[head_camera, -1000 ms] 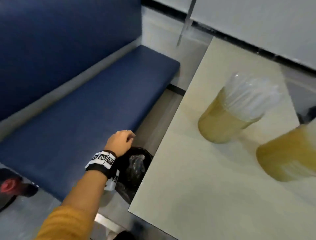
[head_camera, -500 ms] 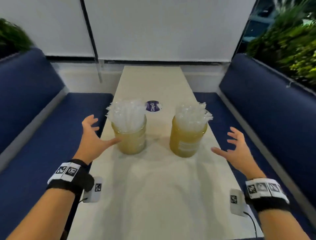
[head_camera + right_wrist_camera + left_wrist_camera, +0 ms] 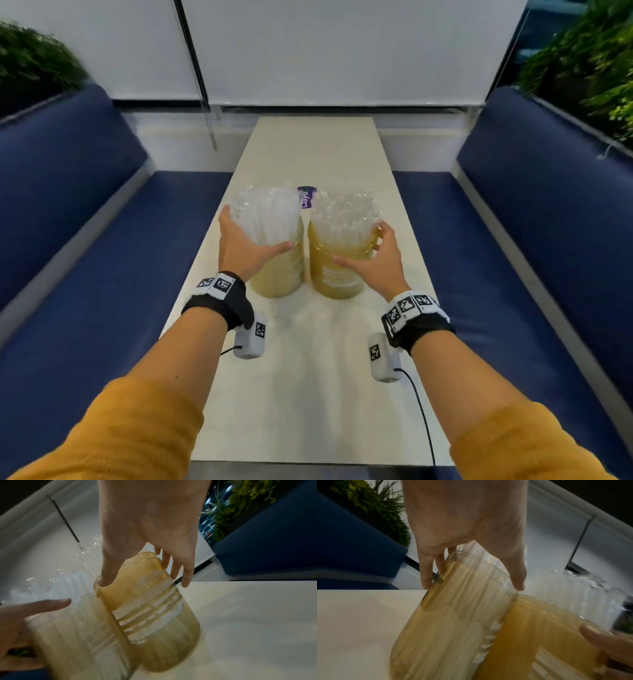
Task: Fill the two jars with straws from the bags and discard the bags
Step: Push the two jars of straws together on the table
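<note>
Two amber jars stand side by side, touching, in the middle of the pale table [image 3: 308, 394]. Both are packed with clear straws that stick out above the rims. My left hand [image 3: 253, 236] grips the left jar [image 3: 279, 270] near its rim, thumb in front and fingers round the far left side. My right hand [image 3: 359, 243] grips the right jar [image 3: 337, 277] the same way from the right. In the left wrist view my left hand [image 3: 472, 580] straddles the left jar [image 3: 450, 628]. In the right wrist view my right hand [image 3: 145, 580] clasps the right jar [image 3: 154, 615]. No bag is in view.
Blue benches [image 3: 113, 274] [image 3: 513, 274] run along both sides of the table. A round purple sticker [image 3: 306, 198] lies on the table just behind the jars. A white wall closes the far end, with plants [image 3: 589, 68] behind the bench backs.
One second ago my left hand was down at a black bin bag beside the left bench. Since then both hands came up open beside the jars and now grip them; the jars stand closer together.
</note>
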{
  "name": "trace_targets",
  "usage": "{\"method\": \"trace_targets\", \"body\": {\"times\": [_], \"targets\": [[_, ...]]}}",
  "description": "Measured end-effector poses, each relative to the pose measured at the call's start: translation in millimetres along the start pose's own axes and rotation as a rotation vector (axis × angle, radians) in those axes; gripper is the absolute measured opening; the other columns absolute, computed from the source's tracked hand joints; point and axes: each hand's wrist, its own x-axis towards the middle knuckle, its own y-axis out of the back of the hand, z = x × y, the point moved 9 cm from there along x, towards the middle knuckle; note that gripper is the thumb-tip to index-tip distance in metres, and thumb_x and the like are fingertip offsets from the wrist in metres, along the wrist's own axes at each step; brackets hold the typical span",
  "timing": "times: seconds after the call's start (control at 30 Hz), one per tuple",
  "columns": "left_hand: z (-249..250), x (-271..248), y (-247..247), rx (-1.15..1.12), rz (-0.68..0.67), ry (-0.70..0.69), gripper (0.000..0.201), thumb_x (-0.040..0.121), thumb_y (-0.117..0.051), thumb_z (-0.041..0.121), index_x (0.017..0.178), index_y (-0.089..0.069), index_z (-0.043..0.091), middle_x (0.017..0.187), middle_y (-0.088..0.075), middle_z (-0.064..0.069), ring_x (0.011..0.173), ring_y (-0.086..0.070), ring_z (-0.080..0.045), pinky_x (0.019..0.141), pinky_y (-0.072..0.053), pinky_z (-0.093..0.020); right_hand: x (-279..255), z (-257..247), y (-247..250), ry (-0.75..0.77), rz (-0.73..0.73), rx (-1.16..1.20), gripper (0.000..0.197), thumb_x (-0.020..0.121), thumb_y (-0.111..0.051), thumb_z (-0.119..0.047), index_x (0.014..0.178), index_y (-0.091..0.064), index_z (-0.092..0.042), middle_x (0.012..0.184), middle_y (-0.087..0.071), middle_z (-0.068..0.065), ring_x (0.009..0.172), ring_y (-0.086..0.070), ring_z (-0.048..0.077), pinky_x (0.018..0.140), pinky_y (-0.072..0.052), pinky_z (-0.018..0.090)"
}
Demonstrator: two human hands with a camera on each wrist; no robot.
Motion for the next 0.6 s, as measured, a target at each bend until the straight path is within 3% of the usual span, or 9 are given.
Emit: {"method": "trace_targets", "body": {"times": [0.13, 0.3, 0.6], "targets": [[1, -10, -11, -0.002, 0.050, 0.048, 0.148, 0.040, -0.095, 0.057, 0.155, -0.009, 0.022, 0.157, -0.032, -0.001, 0.144, -0.035, -0.028, 0.116, -0.037, -0.051, 8, 0, -7, -0.007, -0.029, -0.104, 0.122, 0.052, -0.090, -0.059, 0.150, -0.027, -0.021, 0.139, -0.038, -0.004, 0.127, -0.045, 0.014, 0.109, -0.044, 0.041], [0, 4, -18, -0.003, 0.028, 0.062, 0.151, 0.038, -0.094, 0.060, 0.156, -0.005, 0.028, 0.160, -0.025, 0.002, 0.148, -0.029, -0.029, 0.118, -0.033, -0.054, 27, 2, -9, -0.003, -0.034, -0.139, 0.121, 0.056, -0.087, -0.061, 0.152, -0.024, -0.025, 0.142, -0.036, -0.004, 0.131, -0.044, 0.017, 0.110, -0.043, 0.043], [5, 70, -50, -0.010, -0.013, 0.080, 0.151, 0.043, -0.097, 0.055, 0.158, -0.003, 0.026, 0.163, -0.023, 0.000, 0.149, -0.028, -0.027, 0.121, -0.030, -0.048, 93, 8, -16, -0.023, -0.002, -0.150, 0.120, 0.053, -0.087, -0.063, 0.149, -0.028, -0.023, 0.143, -0.039, 0.000, 0.133, -0.042, 0.019, 0.110, -0.043, 0.045]]}}
